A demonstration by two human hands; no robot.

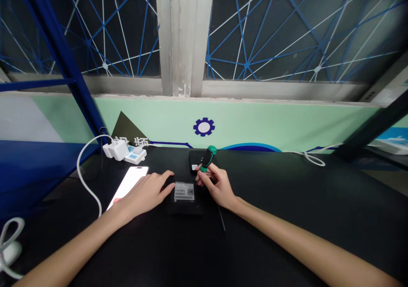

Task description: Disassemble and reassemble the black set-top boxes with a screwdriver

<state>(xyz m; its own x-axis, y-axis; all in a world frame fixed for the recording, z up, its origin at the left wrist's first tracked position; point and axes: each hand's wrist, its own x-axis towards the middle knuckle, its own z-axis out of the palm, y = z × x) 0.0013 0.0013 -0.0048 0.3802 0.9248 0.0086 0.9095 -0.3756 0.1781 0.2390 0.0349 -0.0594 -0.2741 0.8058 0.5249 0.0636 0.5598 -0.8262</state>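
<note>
A flat black box-like device [185,207] with a white printed label lies on the dark table in front of me. My left hand [152,190] rests at the device's left side, thumb and index finger apart and touching its edge. My right hand [219,186] is closed around a screwdriver [208,157] with a green and black handle, tilted over the device's right edge. The screwdriver's tip is hidden by the fingers or too dark to make out. Below the right wrist lies a thin grey rod [222,219].
Behind the screwdriver lies another black item [194,157] with a small white label. A phone [129,184] with a lit screen is partly under my left forearm. A power strip [135,154] with a white plug and cable stands back left. A white cable [314,159] lies back right.
</note>
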